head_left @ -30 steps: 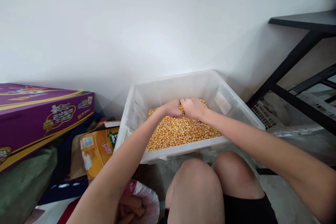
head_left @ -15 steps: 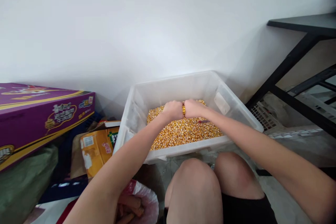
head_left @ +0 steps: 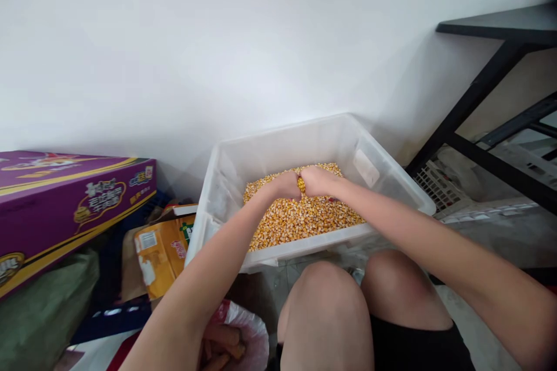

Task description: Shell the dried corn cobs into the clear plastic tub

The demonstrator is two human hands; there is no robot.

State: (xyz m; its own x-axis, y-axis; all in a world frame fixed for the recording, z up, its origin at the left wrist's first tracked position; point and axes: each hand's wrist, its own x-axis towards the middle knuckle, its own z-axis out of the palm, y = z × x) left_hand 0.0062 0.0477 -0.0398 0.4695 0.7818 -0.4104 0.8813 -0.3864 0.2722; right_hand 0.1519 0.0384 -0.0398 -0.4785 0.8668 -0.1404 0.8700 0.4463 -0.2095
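My left hand (head_left: pixel 288 184) and my right hand (head_left: pixel 317 181) are closed side by side around an ear of corn (head_left: pixel 301 185). Only a short stretch of its yellow kernels shows between my fists; my fingers hide the ends. Both hands are over loose corn kernels (head_left: pixel 300 223), which cover the bottom of a translucent plastic bin (head_left: pixel 282 143). A small reddish object, partly behind my right wrist, lies among the kernels; I cannot make out what it is.
A plastic bag (head_left: pixel 256 336) with bare corncobs (head_left: pixel 221 335) stands at the lower left. Beyond it are a yellow package (head_left: pixel 163 252) and a purple carton (head_left: pixel 78 200). A black metal frame (head_left: pixel 474 90) and white basket (head_left: pixel 437 188) stand right; a wall rises behind the bin.
My left wrist has turned and its hand has dipped behind the ear of corn. The ear is tilted differently between my fists. Both hands keep their hold.
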